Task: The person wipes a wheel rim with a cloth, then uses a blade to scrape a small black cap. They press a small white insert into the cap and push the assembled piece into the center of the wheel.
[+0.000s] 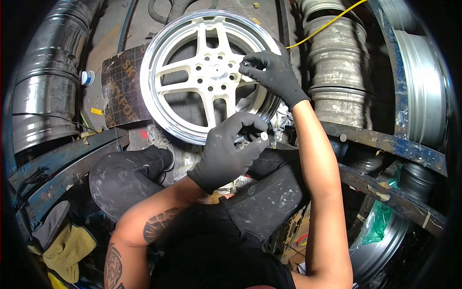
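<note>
A cream-white wheel rim with a polished outer lip lies tilted in front of me, its spokes and bolt holes facing up. My left hand, in a black glove, is closed in front of the rim's near edge. Between its thumb and fingers is a small piece with a round white end; its kind I cannot make out. Over the rim's right-hand spokes, my right hand, also black-gloved, pinches a small dark round piece, mostly hidden by the fingers.
Stacked wheel rims stand on the right, with shiny barrels on the left. A dark printed board lies beside the cream rim. Blue metal rails flank my knees. A yellow cable runs at upper right; work gloves lie lower left.
</note>
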Demonstrator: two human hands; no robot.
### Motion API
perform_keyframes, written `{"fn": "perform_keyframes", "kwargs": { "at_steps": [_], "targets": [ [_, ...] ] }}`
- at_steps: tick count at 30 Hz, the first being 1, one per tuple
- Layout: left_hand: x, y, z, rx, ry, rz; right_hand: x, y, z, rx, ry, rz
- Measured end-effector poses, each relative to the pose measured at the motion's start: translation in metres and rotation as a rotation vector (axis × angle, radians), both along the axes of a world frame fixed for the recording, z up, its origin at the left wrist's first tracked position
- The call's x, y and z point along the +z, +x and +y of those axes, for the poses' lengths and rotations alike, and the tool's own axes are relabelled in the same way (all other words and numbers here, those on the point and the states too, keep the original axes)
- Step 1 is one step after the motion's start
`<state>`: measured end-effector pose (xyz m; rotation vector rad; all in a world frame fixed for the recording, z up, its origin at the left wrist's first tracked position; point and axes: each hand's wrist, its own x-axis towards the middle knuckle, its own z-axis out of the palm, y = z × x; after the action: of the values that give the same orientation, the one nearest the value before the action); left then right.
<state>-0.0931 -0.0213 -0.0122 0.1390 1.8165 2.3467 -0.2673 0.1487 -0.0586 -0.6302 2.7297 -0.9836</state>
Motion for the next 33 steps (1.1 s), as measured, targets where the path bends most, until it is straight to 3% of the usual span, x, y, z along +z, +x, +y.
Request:
{"fn": "perform_keyframes", "kwargs": {
  "at_steps": [5, 11, 17, 33],
  "targets": [
    [-0.0007, -0.0015, -0.0022, -0.07, 0.165, -0.264, 0.0002, 0.0024, -0.0011, -0.012, -0.001, -0.052],
    [0.0064, -0.004, -0.0042, -0.115, 0.044, -0.434, 0.0033, 0.0034, -0.0035, -0.008, 0.047, -0.039],
    [0.004, -0.0077, -0.0059, -0.089, 0.221, -0.449, 0.001, 0.0029, -0.0024, 0.001, 0.04, -0.036],
    [-0.0021, -0.0074, -0.0076, -0.12, 0.28, -0.469, 0.0029, 0.0043, -0.0046, 0.012, 0.069, -0.036]
  ]
}}
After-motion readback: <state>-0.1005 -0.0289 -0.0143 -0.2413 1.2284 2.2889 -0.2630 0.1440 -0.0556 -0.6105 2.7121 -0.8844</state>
